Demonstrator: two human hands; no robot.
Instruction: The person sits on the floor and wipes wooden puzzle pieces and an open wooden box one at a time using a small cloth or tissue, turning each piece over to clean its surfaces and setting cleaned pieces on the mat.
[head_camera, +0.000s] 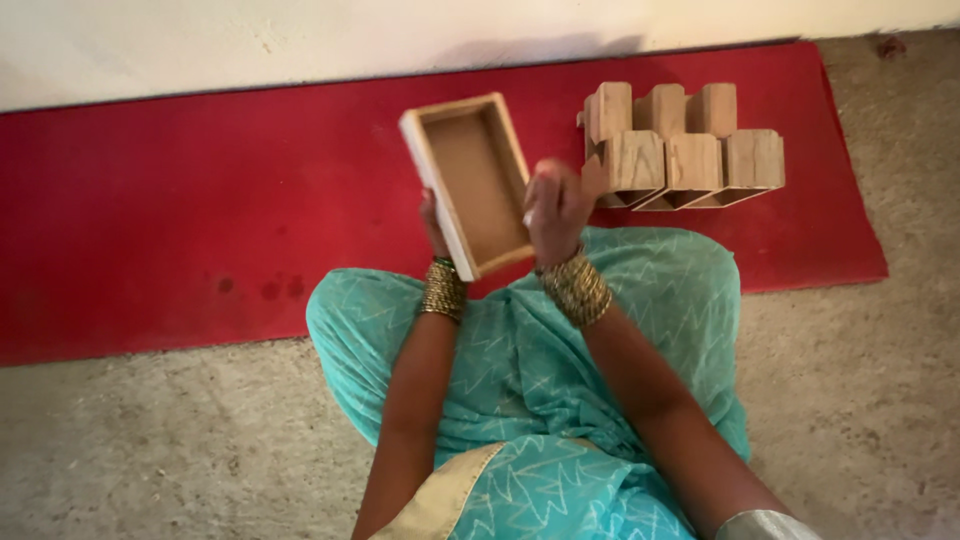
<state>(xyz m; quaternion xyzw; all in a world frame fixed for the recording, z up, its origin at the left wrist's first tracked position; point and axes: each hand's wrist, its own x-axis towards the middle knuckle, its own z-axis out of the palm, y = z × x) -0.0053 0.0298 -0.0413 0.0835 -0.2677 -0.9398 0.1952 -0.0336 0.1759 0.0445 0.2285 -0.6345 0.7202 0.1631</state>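
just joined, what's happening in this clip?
A person sits on the floor at the edge of a red mat, holding a shallow open wooden box up over their lap. The left hand supports it from behind and below; the right hand is at its right edge, blurred, so the exact grip is unclear. The box looks empty, its open side facing the camera. To the right, on the mat, a cluster of similar wooden boxes stands in two rows.

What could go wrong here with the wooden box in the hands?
The wooden box is tilted, and the left hand holds only its lower edge, so it might slip. The right hand is blurred, and the stacked wooden boxes stand close beside it, so it might knock them.
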